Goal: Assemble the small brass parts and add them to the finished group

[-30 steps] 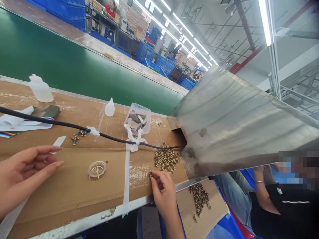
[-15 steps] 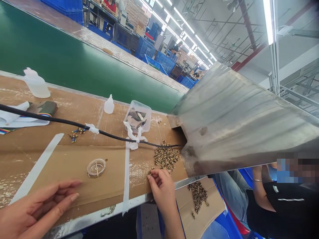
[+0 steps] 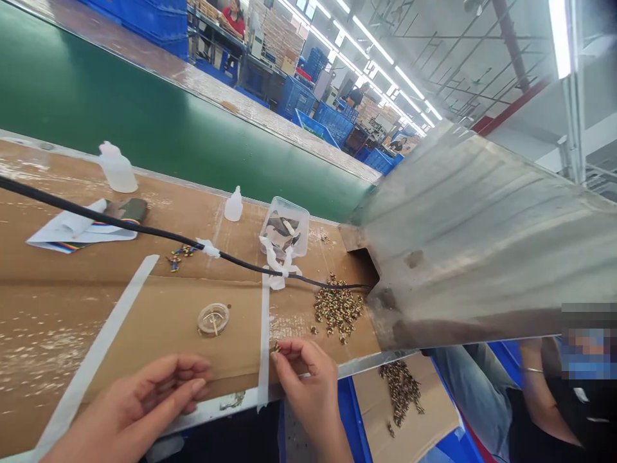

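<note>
Pinching a small dark-and-gold piece [image 3: 276, 348] between thumb and forefinger, the right hand [image 3: 308, 379] is over the front edge of the bench, just beside a strip of white tape [image 3: 263, 334]. The left hand [image 3: 164, 392] faces it from the other side of that strip, fingers loosely curled and the thumb a little short of them; from where I stand I see nothing in its grasp, and the two hands are apart.

Beyond the left hand, a clear round dish [image 3: 201, 323] with a thin stick [image 3: 214, 326] in it rests on the brown cardboard [image 3: 164, 328]. Past the right hand is a loose pile of similar pieces [image 3: 339, 305], with a few strays at its near side. A second, darker heap [image 3: 400, 389] lies lower down, on another sheet of cardboard [image 3: 371, 424] off the bench's front.

A black cable [image 3: 245, 264] tied with white strips runs across the bench into a notch in a tall metal panel [image 3: 482, 244]. Behind it are a clear plastic tub [image 3: 303, 231] with camouflage cloth [image 3: 278, 235] inside, a small white bottle [image 3: 234, 207] and, further left, a larger bottle [image 3: 118, 172]. A long green surface [image 3: 193, 122] stretches behind the bench. Partly hidden by the panel, a co-worker's forearm [image 3: 540, 399] shows at right, blurred.
</note>
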{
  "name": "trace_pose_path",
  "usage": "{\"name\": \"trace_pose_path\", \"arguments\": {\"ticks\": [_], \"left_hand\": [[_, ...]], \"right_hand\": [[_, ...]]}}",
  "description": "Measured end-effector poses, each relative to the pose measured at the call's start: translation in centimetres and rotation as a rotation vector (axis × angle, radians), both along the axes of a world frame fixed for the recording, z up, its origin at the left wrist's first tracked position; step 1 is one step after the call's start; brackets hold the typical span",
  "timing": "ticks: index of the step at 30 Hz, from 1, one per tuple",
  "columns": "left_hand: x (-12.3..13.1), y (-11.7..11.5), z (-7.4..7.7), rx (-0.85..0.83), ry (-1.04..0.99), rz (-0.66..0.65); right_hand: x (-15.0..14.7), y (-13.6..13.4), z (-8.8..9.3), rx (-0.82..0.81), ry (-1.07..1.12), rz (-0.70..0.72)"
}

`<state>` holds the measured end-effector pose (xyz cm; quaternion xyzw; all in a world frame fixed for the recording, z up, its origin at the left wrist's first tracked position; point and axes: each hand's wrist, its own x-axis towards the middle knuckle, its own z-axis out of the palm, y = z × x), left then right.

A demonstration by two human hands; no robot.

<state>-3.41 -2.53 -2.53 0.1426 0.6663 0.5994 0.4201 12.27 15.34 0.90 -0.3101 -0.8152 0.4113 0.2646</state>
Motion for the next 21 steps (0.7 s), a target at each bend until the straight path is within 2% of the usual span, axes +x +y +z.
{"name": "trace_pose_path", "arguments": {"ticks": [2, 7, 12, 19, 21], "left_hand": [[0.4, 0.7, 1.0, 0.053, -0.096, -0.043], [0.3, 1.4, 2.8, 0.133, -0.206, -0.029], [0.1, 1.2, 2.7, 0.152, -0.234, -0.006], [0.0, 1.5, 2.8, 0.151, -0.137, -0.001], [-0.1, 1.4, 3.2, 0.118, -0.104, -0.002]], "right_hand": [[-1.4, -1.6, 0.3, -0.029, 0.038, 0.074], [-3.7, -4.0, 0.5, -0.17, 0.067, 0.178], [-4.4, -4.6, 0.4, -0.327, 0.059, 0.185], [-4.5, -4.6, -0.3, -0.759, 0.129, 0.16], [-4.5, -4.5, -0.5, -0.806, 0.132, 0.167]]}}
